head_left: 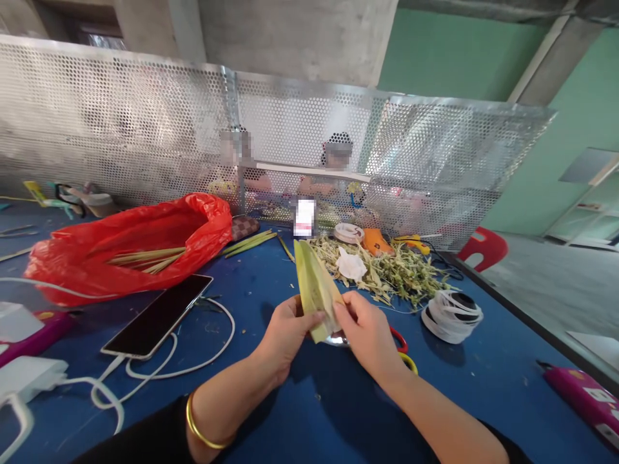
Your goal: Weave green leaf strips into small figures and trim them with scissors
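Note:
Between my two hands I hold a pale green-yellow leaf (314, 283), long and folded, raised above the blue table. My left hand (286, 332) pinches its lower left side, thumb across the front. The fingers of my right hand (368, 335) grip its lower right edge. Under the hands, partly hidden, lie a shiny round metal object (337, 339) and red and yellow loops (410, 362) that look like handles. Beyond them spreads a heap of dry, shredded plant strips (406, 274) with a crumpled white tissue (351, 264) on it.
On the left are a red plastic bag (130, 238) with green stalks, a phone (157, 316) on a white cable and a white adapter (33, 380). At right stand a white tape roll (452, 316) and a magenta object (583, 399). A perforated metal screen (300, 109) backs the table; people sit behind it.

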Motion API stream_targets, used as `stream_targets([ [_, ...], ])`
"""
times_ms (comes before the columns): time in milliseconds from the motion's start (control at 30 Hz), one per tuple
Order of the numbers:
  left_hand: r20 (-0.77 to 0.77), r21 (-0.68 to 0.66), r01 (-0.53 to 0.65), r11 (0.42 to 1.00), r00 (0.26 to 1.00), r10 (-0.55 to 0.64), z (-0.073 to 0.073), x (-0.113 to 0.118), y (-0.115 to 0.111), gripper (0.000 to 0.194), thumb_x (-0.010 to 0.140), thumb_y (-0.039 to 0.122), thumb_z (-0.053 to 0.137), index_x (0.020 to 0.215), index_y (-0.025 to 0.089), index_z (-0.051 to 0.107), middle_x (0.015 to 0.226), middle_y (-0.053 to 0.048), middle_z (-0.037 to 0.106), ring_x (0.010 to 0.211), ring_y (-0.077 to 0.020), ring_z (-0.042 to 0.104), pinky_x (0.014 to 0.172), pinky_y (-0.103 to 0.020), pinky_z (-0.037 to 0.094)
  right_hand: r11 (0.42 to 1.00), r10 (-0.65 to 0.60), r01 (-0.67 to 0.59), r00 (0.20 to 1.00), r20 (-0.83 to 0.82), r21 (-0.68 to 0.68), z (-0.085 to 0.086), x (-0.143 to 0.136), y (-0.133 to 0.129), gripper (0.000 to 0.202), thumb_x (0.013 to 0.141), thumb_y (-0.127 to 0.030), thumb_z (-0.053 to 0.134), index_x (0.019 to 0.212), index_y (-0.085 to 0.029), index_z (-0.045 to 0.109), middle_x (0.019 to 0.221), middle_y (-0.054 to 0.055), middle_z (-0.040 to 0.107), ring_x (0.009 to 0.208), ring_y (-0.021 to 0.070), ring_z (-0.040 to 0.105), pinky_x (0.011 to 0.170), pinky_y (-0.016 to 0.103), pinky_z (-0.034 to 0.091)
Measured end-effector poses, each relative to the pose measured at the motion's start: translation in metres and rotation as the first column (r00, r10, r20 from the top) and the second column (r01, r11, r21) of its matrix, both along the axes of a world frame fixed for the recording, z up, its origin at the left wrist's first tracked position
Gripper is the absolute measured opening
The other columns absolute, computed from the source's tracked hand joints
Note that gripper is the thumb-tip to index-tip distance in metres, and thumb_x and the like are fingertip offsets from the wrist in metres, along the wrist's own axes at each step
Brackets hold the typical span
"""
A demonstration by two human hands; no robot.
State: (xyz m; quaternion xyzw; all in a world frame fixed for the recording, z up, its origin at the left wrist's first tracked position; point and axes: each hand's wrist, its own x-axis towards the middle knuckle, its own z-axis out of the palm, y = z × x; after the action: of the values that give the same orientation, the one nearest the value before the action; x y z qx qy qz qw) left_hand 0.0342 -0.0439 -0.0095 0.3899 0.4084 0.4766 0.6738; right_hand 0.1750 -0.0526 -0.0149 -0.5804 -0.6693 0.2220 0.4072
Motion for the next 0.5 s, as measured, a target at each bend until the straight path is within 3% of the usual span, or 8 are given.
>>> stream_targets([
  [67, 0.009, 0.008, -0.031, 0.999, 0.999, 0.031, 0.0, -0.002, 0.002, 0.036, 0.061, 0.026, 0.074, 0.092, 0.012, 0.063, 0.079, -0.007, 0.071, 0.066, -0.0181, 0.064, 0.064, -0.03, 0.051, 0.986, 0.014, -0.056, 0.966, -0.259, -0.155, 0.001, 0.001, 0.003, 0.023, 0.086, -0.039, 0.043, 0.074, -0.021, 0.05, 0.064, -0.003, 0.054, 0.047, 0.0133, 0.055, 0.047, 0.023, 0.042],
  [133, 0.009, 0.022, -0.052, 0.998, 0.999, 0.052, -0.001, -0.002, 0.004, 0.034, 0.061, 0.026, 0.072, 0.091, 0.012, 0.063, 0.077, -0.006, 0.071, 0.064, -0.0178, 0.064, 0.063, -0.03, 0.051, 0.969, 0.004, -0.095, 0.929, -0.37, -0.229, 0.002, 0.001, 0.005, 0.022, 0.085, -0.04, 0.045, 0.074, -0.022, 0.05, 0.065, -0.003, 0.053, 0.046, 0.0136, 0.056, 0.047, 0.025, 0.045],
  [233, -0.055, 0.065, -0.061, 0.996, 0.996, 0.065, -0.005, -0.003, 0.005, 0.035, 0.06, 0.026, 0.07, 0.091, 0.013, 0.063, 0.076, -0.004, 0.07, 0.065, -0.0189, 0.064, 0.061, -0.029, 0.05, 0.979, 0.043, -0.1, 0.952, -0.302, -0.176, 0.003, -0.001, 0.003, 0.022, 0.084, -0.04, 0.047, 0.075, -0.021, 0.05, 0.062, -0.002, 0.053, 0.053, 0.0153, 0.056, 0.049, 0.025, 0.045],
  [333, -0.243, 0.174, -0.042, 0.984, 0.966, 0.084, -0.011, -0.004, 0.006, 0.029, 0.062, 0.024, 0.067, 0.088, 0.014, 0.064, 0.075, -0.004, 0.07, 0.067, -0.02, 0.064, 0.059, -0.027, 0.048, 0.986, 0.083, -0.118, 0.961, -0.262, -0.12, 0.004, -0.004, -0.001, 0.024, 0.081, -0.044, 0.055, 0.084, -0.02, 0.053, 0.073, 0.001, 0.062, 0.064, 0.0174, 0.059, 0.055, 0.026, 0.046],
  [400, -0.388, 0.249, 0.006, 0.968, 0.917, 0.094, -0.012, -0.005, 0.005, 0.025, 0.063, 0.022, 0.065, 0.088, 0.016, 0.064, 0.073, -0.003, 0.07, 0.068, -0.02, 0.064, 0.057, -0.025, 0.046, 0.99, 0.049, -0.081, 0.967, -0.25, -0.119, 0.005, -0.005, -0.001, 0.028, 0.075, -0.042, 0.063, 0.089, -0.019, 0.055, 0.08, 0.003, 0.065, 0.071, 0.019, 0.06, 0.06, 0.027, 0.047],
  [500, -0.502, 0.276, 0.058, 0.959, 0.86, 0.092, -0.012, -0.005, 0.002, 0.019, 0.067, 0.029, 0.065, 0.083, 0.017, 0.065, 0.068, -0.001, 0.069, 0.064, -0.0184, 0.062, 0.052, -0.023, 0.042, 0.993, -0.023, -0.003, 0.976, -0.216, -0.119, 0.003, -0.004, 0.002, 0.02, 0.074, -0.036, 0.064, 0.081, -0.017, 0.059, 0.075, 0.004, 0.066, 0.071, 0.0208, 0.06, 0.062, 0.029, 0.046],
])
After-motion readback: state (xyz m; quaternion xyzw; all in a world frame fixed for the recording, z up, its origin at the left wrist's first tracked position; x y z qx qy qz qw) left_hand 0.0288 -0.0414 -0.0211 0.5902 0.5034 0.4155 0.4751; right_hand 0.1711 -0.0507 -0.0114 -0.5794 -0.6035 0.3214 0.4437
